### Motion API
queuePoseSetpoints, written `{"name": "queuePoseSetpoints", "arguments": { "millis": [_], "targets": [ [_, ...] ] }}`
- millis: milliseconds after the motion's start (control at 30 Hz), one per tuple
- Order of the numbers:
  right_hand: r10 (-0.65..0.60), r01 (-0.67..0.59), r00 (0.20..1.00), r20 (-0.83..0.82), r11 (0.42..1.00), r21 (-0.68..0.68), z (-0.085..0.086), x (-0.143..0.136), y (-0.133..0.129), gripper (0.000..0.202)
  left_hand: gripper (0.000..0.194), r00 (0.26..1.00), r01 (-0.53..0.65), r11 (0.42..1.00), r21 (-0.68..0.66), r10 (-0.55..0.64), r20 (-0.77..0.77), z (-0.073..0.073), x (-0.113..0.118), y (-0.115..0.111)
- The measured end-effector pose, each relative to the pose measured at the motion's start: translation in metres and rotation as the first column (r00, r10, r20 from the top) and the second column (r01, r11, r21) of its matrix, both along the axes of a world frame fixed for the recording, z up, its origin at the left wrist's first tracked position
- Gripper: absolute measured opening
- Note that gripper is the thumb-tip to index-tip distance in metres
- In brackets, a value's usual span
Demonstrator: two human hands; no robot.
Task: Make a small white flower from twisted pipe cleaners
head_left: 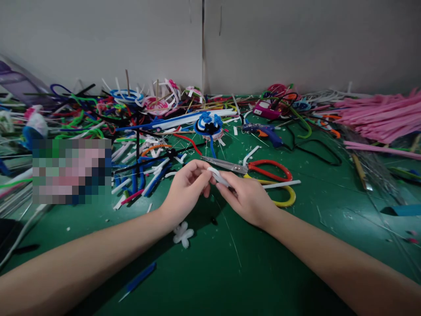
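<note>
Over the middle of the green table, my left hand (190, 186) and my right hand (250, 197) meet at the fingertips. Both pinch a white pipe cleaner (219, 176), bent into a small loop; the fingers cover part of it. A straight white end sticks out past my right hand. Just behind my hands lie scissors (230, 165) with one red and one yellow handle. A white flower-shaped piece of pipe cleaner (183, 234) rests on the table below my left wrist. A blue and white pipe-cleaner figure (208, 125) stands beyond the scissors.
A blue hot glue gun (268, 133) with a black cord lies behind the scissors. Pink pipe cleaners (381, 114) are heaped at the right. Cut pieces (141, 175) clutter the left, and a blue stick (141, 277) lies in front. A grey panel (98, 39) closes off the back.
</note>
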State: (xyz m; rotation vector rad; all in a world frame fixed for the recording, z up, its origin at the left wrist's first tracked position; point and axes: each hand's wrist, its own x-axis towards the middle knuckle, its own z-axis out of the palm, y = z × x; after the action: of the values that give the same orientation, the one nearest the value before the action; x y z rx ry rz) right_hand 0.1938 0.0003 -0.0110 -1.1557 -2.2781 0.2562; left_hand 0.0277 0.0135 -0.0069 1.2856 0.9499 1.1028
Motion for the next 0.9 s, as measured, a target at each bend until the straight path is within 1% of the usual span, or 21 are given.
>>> {"name": "queuePoseSetpoints", "arguments": {
  "millis": [167, 367, 467, 567, 633, 733, 900],
  "targets": [
    [-0.012, 0.012, 1.0, 0.02, 1.0, -0.001, -0.0001, 0.0001, 0.001, 0.026, 0.003, 0.999, -0.005, 1.0, -0.001, 0.005, 0.032, 0.0005, 0.0003, -0.0005],
    [-0.042, 0.042, 0.999, -0.007, 0.997, -0.066, 0.0033, 0.0, 0.0, 0.031, 0.006, 0.999, 0.048, 0.998, 0.036, -0.048, -0.007, 0.0014, -0.0008, -0.0015],
    [-0.011, 0.009, 1.0, -0.02, 0.995, -0.096, 0.0043, 0.0008, -0.0009, 0.029, 0.014, 0.992, 0.121, 0.992, 0.026, -0.122, 0.03, 0.0013, -0.002, -0.0023],
    [0.049, -0.049, 0.999, -0.004, 0.996, -0.071, 0.0044, 0.0015, -0.0014, 0.029, 0.017, 0.977, 0.202, 0.979, 0.006, -0.202, 0.076, 0.001, -0.0029, -0.0031],
    [0.092, -0.091, 0.996, 0.017, 0.995, -0.043, 0.0041, 0.0018, -0.0016, 0.03, 0.017, 0.968, 0.233, 0.972, 0.002, -0.232, 0.094, 0.0011, -0.0032, -0.0034],
    [0.13, -0.129, 0.991, 0.03, 0.991, -0.036, 0.0037, 0.0018, -0.0019, 0.03, 0.019, 0.961, 0.254, 0.967, 0.001, -0.252, 0.114, 0.0015, -0.0033, -0.0035],
    [0.116, -0.115, 0.993, 0.014, 0.991, -0.068, 0.0037, 0.0014, -0.0019, 0.028, 0.021, 0.963, 0.249, 0.969, -0.006, -0.247, 0.104, 0.0011, -0.0032, -0.0021]
  ]
}}
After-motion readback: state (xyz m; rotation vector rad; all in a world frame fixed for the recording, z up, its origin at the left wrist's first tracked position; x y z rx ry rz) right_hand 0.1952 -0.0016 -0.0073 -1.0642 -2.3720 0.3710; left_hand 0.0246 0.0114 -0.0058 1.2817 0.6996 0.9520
